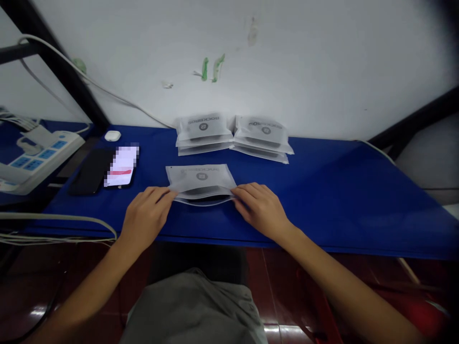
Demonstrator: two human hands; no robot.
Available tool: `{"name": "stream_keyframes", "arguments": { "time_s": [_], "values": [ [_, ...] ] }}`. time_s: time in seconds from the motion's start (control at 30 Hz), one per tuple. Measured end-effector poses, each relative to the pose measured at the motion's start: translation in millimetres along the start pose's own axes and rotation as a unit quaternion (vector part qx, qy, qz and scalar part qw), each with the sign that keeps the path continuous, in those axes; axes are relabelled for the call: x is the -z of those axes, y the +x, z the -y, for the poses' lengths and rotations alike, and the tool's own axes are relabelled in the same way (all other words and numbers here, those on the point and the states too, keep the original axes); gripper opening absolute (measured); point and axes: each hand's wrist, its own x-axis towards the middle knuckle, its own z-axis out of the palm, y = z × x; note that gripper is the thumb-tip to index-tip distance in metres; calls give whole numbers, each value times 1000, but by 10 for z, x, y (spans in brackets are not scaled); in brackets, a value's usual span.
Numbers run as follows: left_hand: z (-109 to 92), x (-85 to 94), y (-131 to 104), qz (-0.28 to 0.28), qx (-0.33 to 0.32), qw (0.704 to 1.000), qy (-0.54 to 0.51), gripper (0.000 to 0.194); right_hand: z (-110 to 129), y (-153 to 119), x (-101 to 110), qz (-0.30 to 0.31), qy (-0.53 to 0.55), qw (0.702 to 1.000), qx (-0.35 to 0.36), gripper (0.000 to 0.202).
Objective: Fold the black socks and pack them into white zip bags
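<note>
A frosted plastic zip bag [201, 180] with a dark logo lies on the blue table in front of me. Its mouth faces me and gapes, and something dark shows inside, too hidden to name. My left hand [148, 210] pinches the left corner of the mouth. At the right corner, the fingers of my right hand [261, 206] are closed on the bag's edge. Behind it, against the wall, two stacks of similar bags stand side by side: a left stack [203, 134] and a right stack [263, 136].
A lit phone [122, 167] and a dark phone [90, 171] lie on the left of the blue table [340, 196]. Behind them sits a white earbud case [112, 136]. A power strip [46, 157] with cables is at far left. Loose cables [64, 217] cross the front left edge.
</note>
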Motion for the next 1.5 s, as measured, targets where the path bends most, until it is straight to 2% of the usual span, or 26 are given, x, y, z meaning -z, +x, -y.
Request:
{"name": "stream_keyframes", "arguments": {
  "time_s": [0.13, 0.23, 0.3, 0.4, 0.53, 0.73, 0.9, 1.0, 1.13, 1.3, 1.37, 1.5],
  "values": [
    [34, 109, 86, -48, 4, 999, -22, 20, -58, 87, 142, -26, 77, 996, -42, 16],
    [22, 196, 190, -80, 30, 995, -60, 16, -104, 183, 273, -55, 135, 986, -77, 15],
    [-11, 251, 272, -93, 67, 990, -80, 13, -131, 250, 354, -75, 161, 979, -100, 14],
    [-64, 297, 387, -105, 159, 975, -117, 9, -167, 326, 436, -98, 183, 968, -141, 13],
    [-68, 234, 469, -134, 269, 935, -189, 16, -216, 362, 455, -111, 193, 958, -178, 12],
    [-8, 78, 482, -146, 324, 889, -287, 18, -264, 381, 480, -77, 179, 965, -177, 9],
    [-19, 54, 509, -159, 332, 868, -334, 14, -92, 530, 557, -73, 134, 981, -118, 31],
    [-40, 58, 526, -155, 322, 863, -357, 9, 57, 675, 555, -43, 125, 989, -66, 37],
    [-62, 77, 533, -139, 292, 877, -354, 10, 138, 858, 510, 12, 119, 993, -26, 37],
    [-50, 79, 515, -131, 258, 895, -339, 12, 77, 1023, 458, 47, 134, 990, -15, 42],
    [-43, 65, 506, -135, 250, 897, -340, 12, 55, 1066, 436, 56, 159, 986, -17, 37],
    [-72, 25, 493, -148, 256, 890, -346, 10, 48, 1106, 403, 51, 207, 977, -21, 11]
  ]
}}
